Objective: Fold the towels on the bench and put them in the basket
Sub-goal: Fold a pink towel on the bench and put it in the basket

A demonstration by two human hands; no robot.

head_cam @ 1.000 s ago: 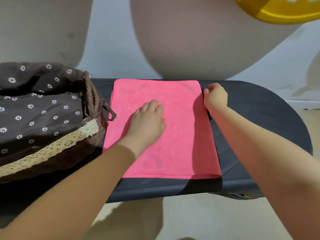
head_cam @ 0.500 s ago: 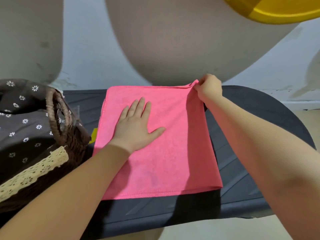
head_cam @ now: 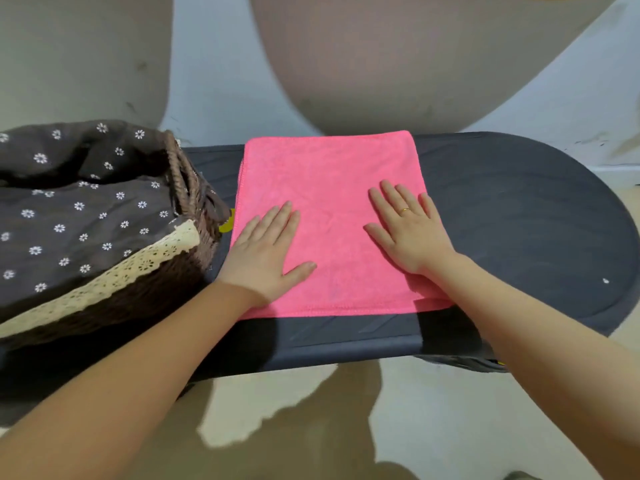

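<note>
A pink towel lies flat on the dark grey bench, folded into a rectangle. My left hand rests flat on its near left part, fingers straight. Flat on the towel's near right part lies my right hand, a ring on one finger. To the left of the towel stands a brown wicker basket lined with dark flowered cloth and a lace trim; its inside shows only the cloth.
The bench ends in a rounded edge on the right, with bare surface right of the towel. A small yellow thing peeks out between basket and towel. A painted wall rises right behind the bench; pale floor lies below its front edge.
My right hand let go of the towel's far right corner and came down flat on the towel. My left hand slid toward the near left side.
</note>
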